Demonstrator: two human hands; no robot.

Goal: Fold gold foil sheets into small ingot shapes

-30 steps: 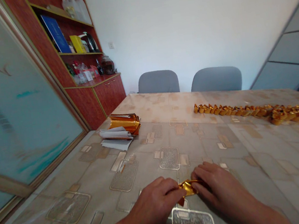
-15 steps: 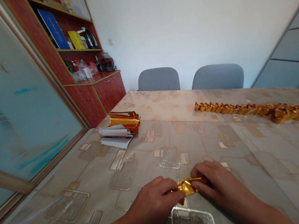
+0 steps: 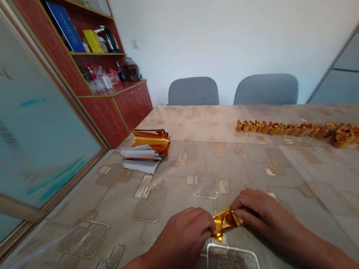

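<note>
in the head view, the left hand point(image 3: 180, 240) and the right hand point(image 3: 263, 216) meet over a small piece of gold foil point(image 3: 226, 221), creased and bunched between them. the fingers of both hands lie close together and pinch it from either end, with a corner dipping just below the left fingertips. foil like this should be very light and soft, slick on its shiny face, and quick to crease or tear, so the flats of the fingertips at its two ends look like the surest hold. beyond the fingers and off to the left, a curl of gold foil sheets point(image 3: 151, 141) rests on white paper slips point(image 3: 139, 159). far ahead and to the right of the fingers runs a long row of small folded gold pieces point(image 3: 311, 131) — well apart from both hands. the patterned table cover point(image 3: 321, 204) leaves open room on either side of the fingers.
</note>
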